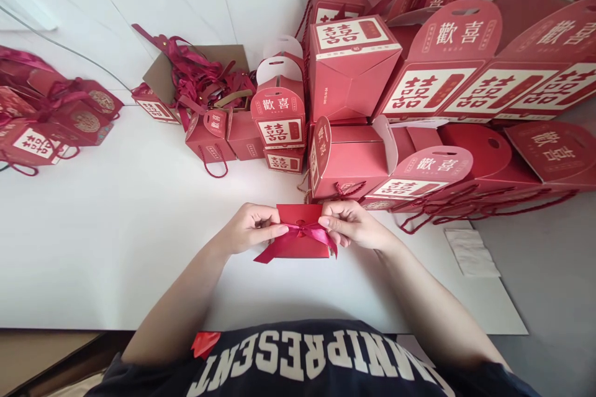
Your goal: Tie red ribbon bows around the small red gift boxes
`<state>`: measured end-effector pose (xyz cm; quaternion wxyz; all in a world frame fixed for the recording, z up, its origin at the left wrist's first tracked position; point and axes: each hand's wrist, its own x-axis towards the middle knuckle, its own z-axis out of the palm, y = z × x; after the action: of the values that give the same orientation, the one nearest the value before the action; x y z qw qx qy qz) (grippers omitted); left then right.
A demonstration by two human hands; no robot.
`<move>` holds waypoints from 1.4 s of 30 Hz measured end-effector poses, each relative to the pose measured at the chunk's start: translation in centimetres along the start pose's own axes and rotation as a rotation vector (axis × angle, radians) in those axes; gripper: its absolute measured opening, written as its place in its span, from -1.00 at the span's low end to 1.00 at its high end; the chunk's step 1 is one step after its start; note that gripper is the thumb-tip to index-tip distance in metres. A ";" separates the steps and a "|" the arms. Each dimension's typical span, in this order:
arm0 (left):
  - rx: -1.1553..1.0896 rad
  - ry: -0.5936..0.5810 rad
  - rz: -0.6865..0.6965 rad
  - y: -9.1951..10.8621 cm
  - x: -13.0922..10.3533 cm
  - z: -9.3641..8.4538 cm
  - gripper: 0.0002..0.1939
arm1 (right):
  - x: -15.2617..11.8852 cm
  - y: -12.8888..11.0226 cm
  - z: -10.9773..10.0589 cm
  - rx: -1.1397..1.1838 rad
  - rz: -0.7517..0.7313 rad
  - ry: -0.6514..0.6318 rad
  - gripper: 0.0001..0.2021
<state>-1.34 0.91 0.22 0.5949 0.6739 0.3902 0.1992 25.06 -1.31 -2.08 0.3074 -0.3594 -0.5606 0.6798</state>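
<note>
A small red gift box (298, 250) sits in front of me at the middle of the white table, with a magenta satin ribbon (302, 231) knotted across its front. One ribbon tail hangs out to the lower left, the other to the lower right. At the box's left side, my left hand (251, 227) is closed, thumb and fingers pinching the ribbon near the knot. My right hand (351, 224) pinches the ribbon on the other side, its fingers curled beside the box's right edge. The fingertips partly cover both sides of the box.
Large red gift boxes (356, 84) with white labels stand stacked at right. An open carton (161, 77) of loose ribbons stands at the back, beside smaller boxes (278, 102). Tied red boxes (37, 142) lie at far left. White tissues (471, 252) lie near the white table's (116, 229) right edge.
</note>
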 end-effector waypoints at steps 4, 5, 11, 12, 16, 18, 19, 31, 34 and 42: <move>-0.005 -0.024 -0.038 0.1 -0.1 -0.2 -0.65 | 0.2 0.3 -0.2 0.016 0.009 -0.017 -0.62; -0.006 -0.037 -0.058 0.2 -0.1 -0.2 -0.65 | 0.2 0.3 -0.2 0.020 0.013 -0.024 -0.62; -0.010 -0.043 -0.062 0.8 -0.3 -0.5 -0.59 | -1.2 -1.6 0.1 -0.036 0.001 0.034 -0.66; -0.025 -0.041 -0.054 0.7 -0.3 -0.6 -0.60 | -1.7 -2.0 0.2 -0.049 0.004 0.038 -0.59; -0.100 -0.044 -0.017 0.2 -0.1 -1.0 -0.64 | -3.3 -2.2 0.3 -0.168 0.100 0.122 -0.65; -0.117 -0.043 -0.015 -0.2 0.1 -1.1 -0.64 | -3.4 -1.6 0.4 -0.229 0.145 0.125 -0.65; -0.119 -0.042 -0.024 -0.3 0.2 -1.1 -0.64 | -3.3 -1.2 0.5 -0.242 0.154 0.096 -0.63; -0.162 0.023 -0.147 -0.5 0.3 -0.2 -0.59 | -3.0 0.0 0.5 -0.124 0.152 -0.194 -0.61; -0.186 0.020 -0.177 -0.4 0.4 -0.1 -0.60 | -3.0 0.4 0.3 -0.198 0.179 -0.209 -0.61; -0.218 0.028 -0.167 0.0 0.3 0.1 -0.62 | -4.3 -1.6 -1.1 -0.479 0.196 -0.182 -0.68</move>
<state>-1.09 1.09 0.18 0.6735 0.5677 0.4291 0.1996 28.37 -3.90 0.00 0.0947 -0.4117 -0.6935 0.5837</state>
